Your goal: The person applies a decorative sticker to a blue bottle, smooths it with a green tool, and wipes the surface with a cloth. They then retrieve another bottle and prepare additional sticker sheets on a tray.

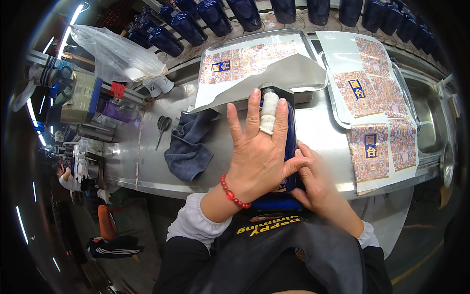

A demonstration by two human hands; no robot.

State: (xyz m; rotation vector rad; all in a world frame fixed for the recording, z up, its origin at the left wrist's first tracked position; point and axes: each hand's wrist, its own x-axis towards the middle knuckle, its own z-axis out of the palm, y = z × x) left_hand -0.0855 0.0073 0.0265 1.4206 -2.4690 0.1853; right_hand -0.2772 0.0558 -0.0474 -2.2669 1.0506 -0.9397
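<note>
A dark blue bottle (291, 128) lies in front of me at the bench's near edge, its neck pointing away. Across the top of it my left hand (259, 147) rests flat, fingers stretched and spread, covering most of the bottle. A white wrap (269, 111) covers its middle finger, and a red bead bracelet circles the wrist. At the bottle's right side my right hand (316, 183) grips the edge with bent fingers, slightly blurred by motion. The bottle's front is largely hidden under the left hand.
A metal tray (205, 61) holds a patterned label sheet (249, 56) partly under grey backing paper (293, 73). More label sheets (372, 98) lie over a second tray at right. Scissors (163, 128) and a dark cloth (191, 147) lie left. Blue bottles (213, 17) line the back; a sink (423, 117) is far right.
</note>
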